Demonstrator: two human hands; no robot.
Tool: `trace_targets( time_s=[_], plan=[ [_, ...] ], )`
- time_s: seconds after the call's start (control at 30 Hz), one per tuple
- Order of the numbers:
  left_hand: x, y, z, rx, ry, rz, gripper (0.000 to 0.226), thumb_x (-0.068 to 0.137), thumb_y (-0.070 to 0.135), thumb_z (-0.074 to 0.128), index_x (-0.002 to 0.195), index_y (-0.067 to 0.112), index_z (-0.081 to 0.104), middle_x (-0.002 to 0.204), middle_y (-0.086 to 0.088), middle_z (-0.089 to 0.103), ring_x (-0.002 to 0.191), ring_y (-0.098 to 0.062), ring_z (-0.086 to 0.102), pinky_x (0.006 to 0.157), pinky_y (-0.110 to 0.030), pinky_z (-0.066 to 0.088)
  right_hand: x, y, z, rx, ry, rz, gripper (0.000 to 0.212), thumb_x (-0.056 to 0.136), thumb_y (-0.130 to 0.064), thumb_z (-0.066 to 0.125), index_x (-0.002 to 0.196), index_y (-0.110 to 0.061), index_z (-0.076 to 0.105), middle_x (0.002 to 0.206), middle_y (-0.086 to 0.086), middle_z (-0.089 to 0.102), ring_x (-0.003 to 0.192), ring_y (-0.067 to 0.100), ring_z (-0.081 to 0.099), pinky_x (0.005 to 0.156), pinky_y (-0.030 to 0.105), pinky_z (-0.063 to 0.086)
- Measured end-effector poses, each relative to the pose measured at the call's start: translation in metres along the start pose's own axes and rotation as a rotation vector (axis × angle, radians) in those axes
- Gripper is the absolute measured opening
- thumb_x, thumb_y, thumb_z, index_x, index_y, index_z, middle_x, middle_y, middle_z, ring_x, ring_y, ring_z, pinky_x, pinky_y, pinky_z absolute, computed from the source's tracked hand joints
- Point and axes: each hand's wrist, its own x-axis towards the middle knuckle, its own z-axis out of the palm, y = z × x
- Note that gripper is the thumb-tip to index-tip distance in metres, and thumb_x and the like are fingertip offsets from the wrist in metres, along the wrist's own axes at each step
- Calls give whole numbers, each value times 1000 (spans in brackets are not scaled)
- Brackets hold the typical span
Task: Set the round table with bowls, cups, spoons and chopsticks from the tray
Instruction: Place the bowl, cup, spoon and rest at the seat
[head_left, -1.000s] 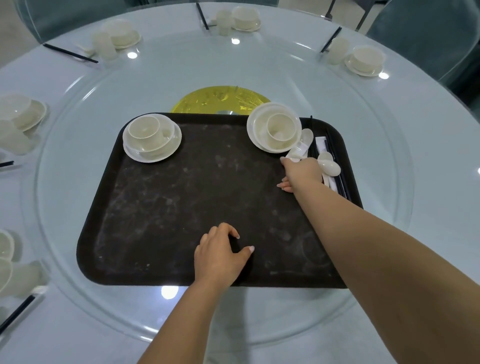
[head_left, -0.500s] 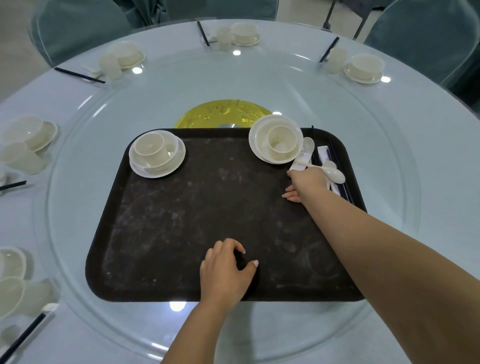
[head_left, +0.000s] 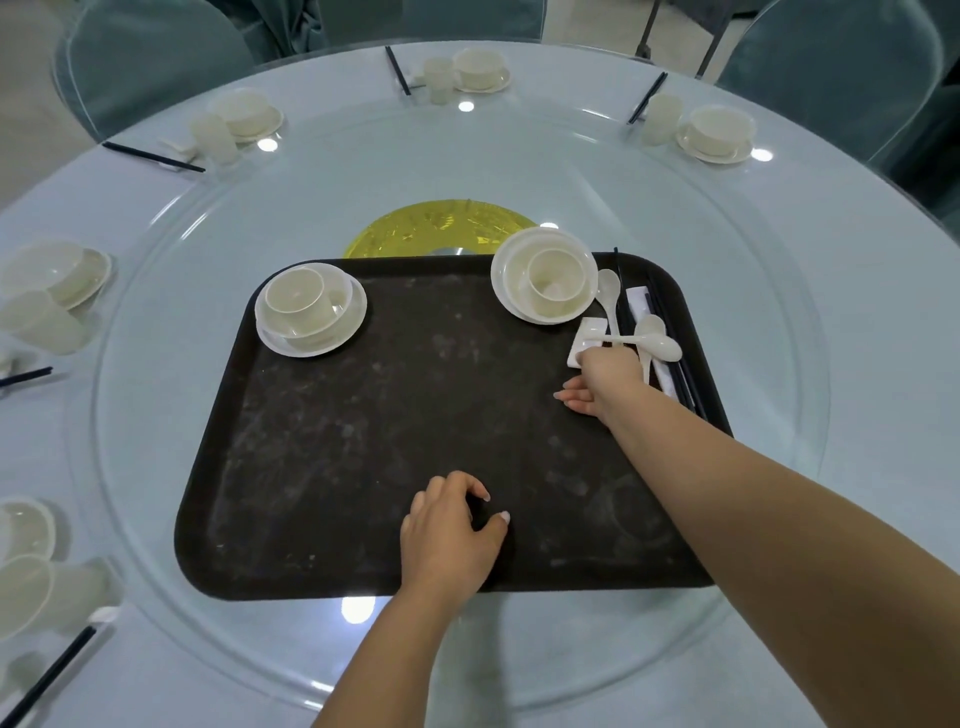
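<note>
Spoon is pinched in right hand grip at right of tray; left hand grip is narrow, holding nothing, resting on tray's lower centre.

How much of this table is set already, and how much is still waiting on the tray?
Most looks done: six place settings ring the table, such as the far one with bowl, cup and chopsticks. In hand: the right hand pinches a spoon while the left hand rests on the tray. Left: two bowl-and-cup stacks, two more spoons, and chopsticks.
</note>
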Motion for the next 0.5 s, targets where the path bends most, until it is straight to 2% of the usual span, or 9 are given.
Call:
trace_targets(
  time_s=[0.17, 0.3, 0.4, 0.5],
  plan=[
    [-6, 4, -3, 42, -46, -16, 25, 85, 48, 65, 100, 39, 46, 100, 13, 45, 102, -12, 44, 91, -29, 38, -28, 35, -13, 0, -28, -34, 9, 99, -11, 45, 104, -4, 47, 73, 15, 60, 50, 23, 62, 45, 27, 47],
    [-19, 6, -12, 36, -142, -27, 35, 87, 49, 62, 117, 37, 50, 115, 11, 45, 114, -12, 41, 97, -31, 35, -55, 63, -24, 60, -113, 51, 16, 97, -17, 51, 104, -3, 54, 72, 12, 62, 56, 19, 63, 47, 27, 46],
    [-36, 6, -18, -36, -157, -5, 43, 90, 44, 60, 130, 30, 51, 124, 9, 49, 120, -13, 42, 104, -34, 39, -85, 81, -34, 127, -262, 129, 13, 96, -19, 54, 93, -6, 58, 67, 8, 59, 54, 16, 59, 46, 25, 46],
    [-59, 10, -22, -287, -97, -32, 37, 93, 35, 59, 128, 23, 57, 118, 7, 61, 107, -8, 56, 91, -26, 47, -121, 102, -37, 121, -405, 144, 17, 95, -19, 56, 85, -5, 57, 63, 7, 56, 46, 13, 56, 42, 22, 45]
  ],
)
